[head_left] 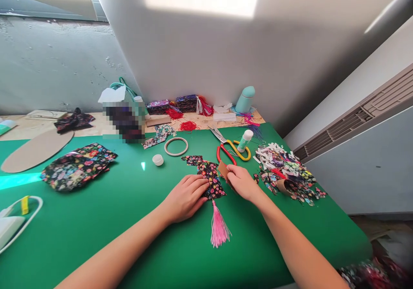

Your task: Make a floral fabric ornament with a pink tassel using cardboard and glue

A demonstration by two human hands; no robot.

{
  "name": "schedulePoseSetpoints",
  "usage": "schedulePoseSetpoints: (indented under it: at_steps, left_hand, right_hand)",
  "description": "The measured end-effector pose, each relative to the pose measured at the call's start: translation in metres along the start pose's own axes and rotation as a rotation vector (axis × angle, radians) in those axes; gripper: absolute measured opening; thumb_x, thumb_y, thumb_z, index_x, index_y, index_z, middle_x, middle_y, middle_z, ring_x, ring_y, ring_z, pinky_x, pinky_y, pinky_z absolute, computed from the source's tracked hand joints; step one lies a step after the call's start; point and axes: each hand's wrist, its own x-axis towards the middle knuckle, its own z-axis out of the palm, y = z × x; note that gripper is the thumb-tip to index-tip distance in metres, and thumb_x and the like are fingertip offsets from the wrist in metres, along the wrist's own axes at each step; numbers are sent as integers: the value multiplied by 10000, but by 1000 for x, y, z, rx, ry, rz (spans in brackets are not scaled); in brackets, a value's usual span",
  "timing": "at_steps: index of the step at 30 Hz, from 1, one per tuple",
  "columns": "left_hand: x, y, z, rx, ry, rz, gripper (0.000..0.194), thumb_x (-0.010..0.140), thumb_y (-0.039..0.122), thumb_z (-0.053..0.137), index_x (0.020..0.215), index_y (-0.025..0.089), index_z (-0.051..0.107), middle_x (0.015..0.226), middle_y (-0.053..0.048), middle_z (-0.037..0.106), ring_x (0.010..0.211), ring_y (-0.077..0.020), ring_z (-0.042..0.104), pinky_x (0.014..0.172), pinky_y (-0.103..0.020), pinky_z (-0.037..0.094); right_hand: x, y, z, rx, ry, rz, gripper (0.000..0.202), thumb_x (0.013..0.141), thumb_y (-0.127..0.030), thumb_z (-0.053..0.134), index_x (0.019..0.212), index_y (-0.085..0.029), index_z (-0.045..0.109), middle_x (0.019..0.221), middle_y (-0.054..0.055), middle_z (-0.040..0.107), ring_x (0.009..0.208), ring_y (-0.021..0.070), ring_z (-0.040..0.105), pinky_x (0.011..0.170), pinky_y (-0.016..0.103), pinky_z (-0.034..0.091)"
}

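My left hand (pixel 189 196) lies flat with its fingers stretched over a piece of black floral fabric (pixel 213 179), pressing it on the green mat. A pink tassel (pixel 220 228) hangs from the fabric's near corner and rests on the mat. In my right hand (pixel 242 182) is a small brown card (pixel 223 168), pinched between thumb and fingers at the fabric's right edge. Just beyond that hand are scissors (pixel 229 147) with red and yellow handles, blades apart. A glue stick (pixel 245 141) stands by the yellow handle.
Fabric scraps (pixel 284 168) are heaped at the right. A masking-tape-like ring (pixel 176 147) and a white cap (pixel 158 160) sit beyond my left hand. Floral fabric (pixel 79 166) and an oval board (pixel 37 151) lie left. A mint bottle (pixel 245 99) stands by the wall.
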Motion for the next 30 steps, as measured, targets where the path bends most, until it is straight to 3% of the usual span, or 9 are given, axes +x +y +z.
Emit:
schedulePoseSetpoints:
  at_steps: [3, 8, 14, 23, 30]
  left_hand:
    - [-1, -1, -1, -22, -3, 11, 336, 910, 244, 450, 1226, 146, 507, 1170, -138, 616, 1148, -259, 536, 960, -436, 456]
    - [-1, -2, 1, -59, -60, 40, 351, 917, 257, 441, 1243, 134, 479, 1209, -141, 595, 1199, -261, 499, 998, -444, 422]
    - [0, -2, 1, -57, -91, 42, 341, 927, 260, 415, 1232, 119, 474, 1204, -147, 590, 1175, -259, 511, 1004, -438, 418]
    - [1, -1, 0, -44, -94, 53, 321, 925, 254, 420, 1196, 98, 497, 1124, -144, 611, 1090, -257, 539, 965, -441, 436]
    - [0, -2, 0, -28, -90, 65, 310, 926, 249, 416, 1181, 101, 512, 1135, -139, 610, 1075, -253, 542, 967, -437, 429]
  right_hand:
    - [-4, 2, 2, 51, -59, 36, 194, 763, -175, 320, 649, -205, 474, 598, -20, 558, 530, 136, 505, 489, 231, 355]
    - [-5, 2, 1, 332, -190, 228, 242, 767, -169, 334, 844, -169, 563, 738, 26, 651, 542, 136, 582, 464, 227, 439]
    - [-7, 0, 4, 430, -248, 219, 230, 753, -128, 347, 850, -172, 551, 700, 22, 657, 579, 141, 610, 494, 221, 466]
    - [-13, -1, 2, 398, -284, 146, 187, 731, -151, 358, 799, -188, 528, 743, 7, 630, 649, 145, 590, 514, 218, 404]
    - [-9, 5, 4, 255, -142, 98, 122, 720, -173, 376, 725, -204, 494, 626, -38, 520, 558, 131, 471, 521, 242, 343]
